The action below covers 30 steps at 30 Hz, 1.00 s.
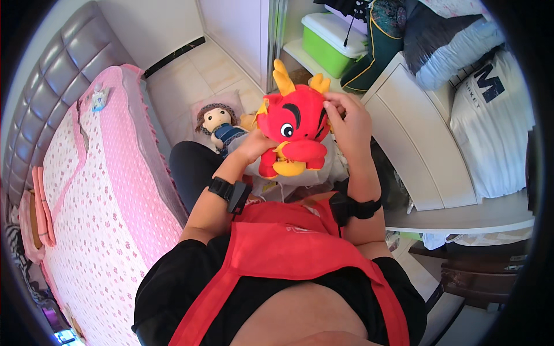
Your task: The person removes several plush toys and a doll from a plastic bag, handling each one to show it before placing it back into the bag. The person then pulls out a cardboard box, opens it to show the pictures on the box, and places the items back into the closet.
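In front of me is a red plush dragon (300,115) with yellow horns, black eyebrows and a yellow belly. My left hand (255,147) is closed around its lower left side, the fingers partly hidden behind it. At the right side of its head, my right hand (350,118) has thumb and fingers pinched together on the plush. A white plastic bag (330,173) lies below the toy, over my lap. Beyond my left hand, a doll (222,124) in a blue dress and patterned hat rests on a pink cushion (234,99).
On the left stands a bed (115,190) with pink-and-white bedding and a grey padded headboard (69,57). To the right are a white drawer unit (412,138) and a stuffed white bag (490,127). A green box (330,49) with a white lid sits on a shelf at the back.
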Available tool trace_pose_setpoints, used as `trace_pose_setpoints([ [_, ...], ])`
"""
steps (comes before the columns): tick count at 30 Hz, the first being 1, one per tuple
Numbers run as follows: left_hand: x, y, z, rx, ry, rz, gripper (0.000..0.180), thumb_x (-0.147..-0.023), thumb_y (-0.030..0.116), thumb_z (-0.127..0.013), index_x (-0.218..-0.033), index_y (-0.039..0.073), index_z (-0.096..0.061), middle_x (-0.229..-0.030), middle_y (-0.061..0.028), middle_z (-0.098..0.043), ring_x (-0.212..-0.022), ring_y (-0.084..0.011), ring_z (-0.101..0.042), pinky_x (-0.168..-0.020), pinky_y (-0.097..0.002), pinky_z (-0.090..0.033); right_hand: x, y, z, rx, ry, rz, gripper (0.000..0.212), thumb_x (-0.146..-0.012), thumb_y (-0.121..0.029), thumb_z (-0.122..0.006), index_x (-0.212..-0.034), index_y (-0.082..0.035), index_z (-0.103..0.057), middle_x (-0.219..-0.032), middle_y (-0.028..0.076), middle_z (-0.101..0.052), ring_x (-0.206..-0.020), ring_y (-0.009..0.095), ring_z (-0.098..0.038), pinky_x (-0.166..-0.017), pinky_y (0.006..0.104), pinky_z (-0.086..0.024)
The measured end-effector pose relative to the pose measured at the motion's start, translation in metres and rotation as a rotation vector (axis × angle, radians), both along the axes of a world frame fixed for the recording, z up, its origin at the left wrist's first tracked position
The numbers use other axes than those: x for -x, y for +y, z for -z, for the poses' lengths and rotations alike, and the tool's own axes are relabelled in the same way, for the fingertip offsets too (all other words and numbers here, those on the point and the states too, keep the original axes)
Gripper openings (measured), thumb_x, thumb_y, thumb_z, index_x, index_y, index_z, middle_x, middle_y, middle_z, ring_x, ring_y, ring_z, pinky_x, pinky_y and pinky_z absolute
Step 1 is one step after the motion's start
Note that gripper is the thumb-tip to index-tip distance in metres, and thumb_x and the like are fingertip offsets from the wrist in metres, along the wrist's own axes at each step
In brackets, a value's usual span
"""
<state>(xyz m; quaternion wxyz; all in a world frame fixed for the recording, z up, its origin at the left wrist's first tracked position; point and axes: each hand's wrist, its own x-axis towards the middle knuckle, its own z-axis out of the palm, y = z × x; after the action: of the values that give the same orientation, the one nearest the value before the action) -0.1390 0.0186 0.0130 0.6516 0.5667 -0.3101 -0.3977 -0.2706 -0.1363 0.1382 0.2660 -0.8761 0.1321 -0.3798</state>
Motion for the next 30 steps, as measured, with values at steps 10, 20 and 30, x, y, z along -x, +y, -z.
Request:
trace_pose_setpoints([
  [10,0.002,0.011,-0.007,-0.066,-0.109,-0.031,0.041,-0.074,0.005,-0.063,-0.113,0.002,-0.051,-0.106,-0.0071,-0.058,-0.094,-0.0151,-0.055,-0.082,-0.0282,-0.045,0.006,-0.014,0.004,-0.5,-0.02,-0.301,0.005,-0.079,-0.002,-0.052,-0.084,-0.003,-0.053,-0.076,0.002,-0.054,-0.066,0.008,-0.051,-0.059,0.0212,-0.042],
  [20,-0.001,0.011,-0.006,-0.059,-0.303,0.163,0.039,-0.076,0.004,-0.06,-0.114,0.001,-0.05,-0.107,-0.0068,-0.058,-0.099,-0.0142,-0.053,-0.086,-0.0286,-0.042,0.01,-0.026,-0.01,-0.794,-0.204,-0.333,0.009,-0.081,0.0,-0.051,-0.089,-0.003,-0.053,-0.076,0.001,-0.055,-0.071,0.008,-0.052,-0.067,0.0196,-0.04],
  [30,-0.003,0.025,0.019,0.15,0.419,-0.054,0.049,-0.077,0.008,-0.062,-0.121,0.003,-0.041,-0.113,-0.0081,-0.053,-0.103,-0.0207,-0.053,-0.087,-0.0328,-0.044,0.006,-0.029,0.016,-0.761,0.049,-0.339,0.036,-0.084,-0.012,-0.053,-0.118,-0.003,-0.044,-0.106,0.01,-0.057,-0.096,0.015,-0.053,-0.082,0.0256,-0.041],
])
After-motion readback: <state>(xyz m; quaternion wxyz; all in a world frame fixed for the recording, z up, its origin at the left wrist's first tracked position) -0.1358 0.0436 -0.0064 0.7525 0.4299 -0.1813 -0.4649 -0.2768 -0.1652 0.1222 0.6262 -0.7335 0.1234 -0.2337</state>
